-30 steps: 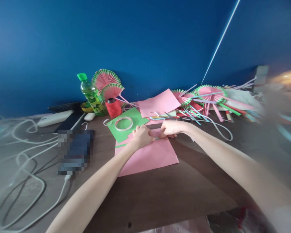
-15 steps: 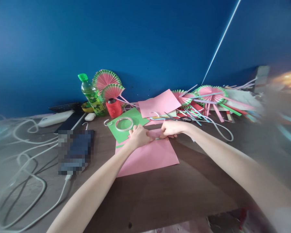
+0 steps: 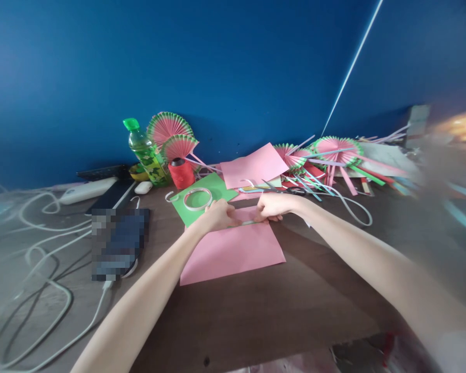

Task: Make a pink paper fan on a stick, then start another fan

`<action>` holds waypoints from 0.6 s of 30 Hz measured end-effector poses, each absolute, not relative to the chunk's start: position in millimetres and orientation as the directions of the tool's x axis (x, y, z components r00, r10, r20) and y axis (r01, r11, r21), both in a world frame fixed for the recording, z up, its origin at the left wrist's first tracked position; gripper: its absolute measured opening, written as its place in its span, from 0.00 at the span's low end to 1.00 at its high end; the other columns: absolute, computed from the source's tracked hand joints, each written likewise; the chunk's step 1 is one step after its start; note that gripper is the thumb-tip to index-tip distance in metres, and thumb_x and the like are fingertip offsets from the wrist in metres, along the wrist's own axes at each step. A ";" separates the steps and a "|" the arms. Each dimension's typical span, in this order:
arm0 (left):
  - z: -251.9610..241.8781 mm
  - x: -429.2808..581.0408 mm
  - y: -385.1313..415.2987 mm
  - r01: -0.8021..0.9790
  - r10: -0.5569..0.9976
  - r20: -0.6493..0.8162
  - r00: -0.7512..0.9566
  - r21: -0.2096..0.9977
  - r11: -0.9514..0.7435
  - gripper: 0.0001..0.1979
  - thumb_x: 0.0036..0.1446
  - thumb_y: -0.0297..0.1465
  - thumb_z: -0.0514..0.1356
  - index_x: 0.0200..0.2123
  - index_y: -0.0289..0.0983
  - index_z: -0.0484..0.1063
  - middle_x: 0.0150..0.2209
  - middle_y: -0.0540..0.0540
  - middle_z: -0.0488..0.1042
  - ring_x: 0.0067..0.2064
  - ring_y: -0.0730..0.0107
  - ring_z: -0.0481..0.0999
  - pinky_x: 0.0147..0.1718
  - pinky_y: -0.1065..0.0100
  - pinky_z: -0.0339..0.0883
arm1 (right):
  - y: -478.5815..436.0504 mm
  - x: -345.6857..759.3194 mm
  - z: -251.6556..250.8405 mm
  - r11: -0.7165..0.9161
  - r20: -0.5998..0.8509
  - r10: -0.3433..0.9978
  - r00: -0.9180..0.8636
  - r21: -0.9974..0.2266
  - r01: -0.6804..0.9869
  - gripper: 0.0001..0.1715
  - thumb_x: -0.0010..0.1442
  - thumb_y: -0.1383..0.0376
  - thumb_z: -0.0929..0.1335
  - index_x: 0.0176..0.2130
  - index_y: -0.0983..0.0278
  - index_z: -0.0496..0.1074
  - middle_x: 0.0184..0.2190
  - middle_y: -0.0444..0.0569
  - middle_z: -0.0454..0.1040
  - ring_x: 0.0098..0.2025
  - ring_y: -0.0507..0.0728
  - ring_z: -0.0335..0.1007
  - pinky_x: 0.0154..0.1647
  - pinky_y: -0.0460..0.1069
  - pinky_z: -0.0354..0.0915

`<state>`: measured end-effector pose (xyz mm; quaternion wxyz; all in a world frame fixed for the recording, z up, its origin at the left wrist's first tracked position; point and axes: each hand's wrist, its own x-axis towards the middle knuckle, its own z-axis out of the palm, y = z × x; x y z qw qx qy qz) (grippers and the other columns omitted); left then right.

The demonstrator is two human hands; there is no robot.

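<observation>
Head view: we see the pink sheet [image 3: 233, 251] lying flat just on the near side of the green sheet [image 3: 221, 186], its far left corner meeting that sheet's near corner. Our left hand [image 3: 217, 215] sits right at the green sheet's near corner and our right hand [image 3: 272, 205] a little to the right of it. Both are closed on the pink sheet's far edge, with the fingers bunched together and curled down onto the paper. The fingertips themselves are tucked under the knuckles, so we cannot make out how much paper they grip or whether the edge is folded. A thin pale line runs between the two hands, too small to identify.

A tape ring [image 3: 198, 209] rests on the green sheet. Just beyond the sheet stands a red spool [image 3: 181, 173], with a green-capped bottle [image 3: 147, 155] beyond it to the left. Scissors [image 3: 285, 189] lie to the right of the green sheet, half buried in paper strips. Left of the green sheet a flat object [image 3: 118, 243] is pixelated, so we cannot say what it is. Far to the right of the green sheet everything smears into blur, and our forearms are cut off by the lower edge.
</observation>
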<state>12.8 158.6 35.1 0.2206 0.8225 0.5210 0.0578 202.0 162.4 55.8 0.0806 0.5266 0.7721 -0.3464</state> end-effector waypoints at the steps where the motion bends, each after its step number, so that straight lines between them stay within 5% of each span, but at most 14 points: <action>1: 35.6 11.8 159.4 0.840 0.877 -0.147 0.458 0.393 -0.373 0.19 0.42 0.42 0.60 0.14 0.37 0.56 0.19 0.51 0.55 0.31 0.66 0.60 0.28 0.67 0.50 | 162.6 202.3 55.2 0.208 -0.488 0.757 -0.435 -0.451 0.868 0.14 0.50 0.59 0.67 0.21 0.67 0.72 0.11 0.42 0.63 0.15 0.48 0.59 0.20 0.45 0.58; 18: 35.8 7.4 161.4 0.872 0.877 -0.156 0.455 0.279 -0.403 0.17 0.43 0.44 0.58 0.17 0.37 0.62 0.26 0.48 0.62 0.38 0.62 0.64 0.34 0.66 0.56 | 168.3 210.0 57.2 0.164 -0.554 0.661 -0.507 -0.552 0.818 0.15 0.52 0.60 0.65 0.23 0.69 0.70 0.12 0.41 0.65 0.15 0.47 0.61 0.20 0.44 0.57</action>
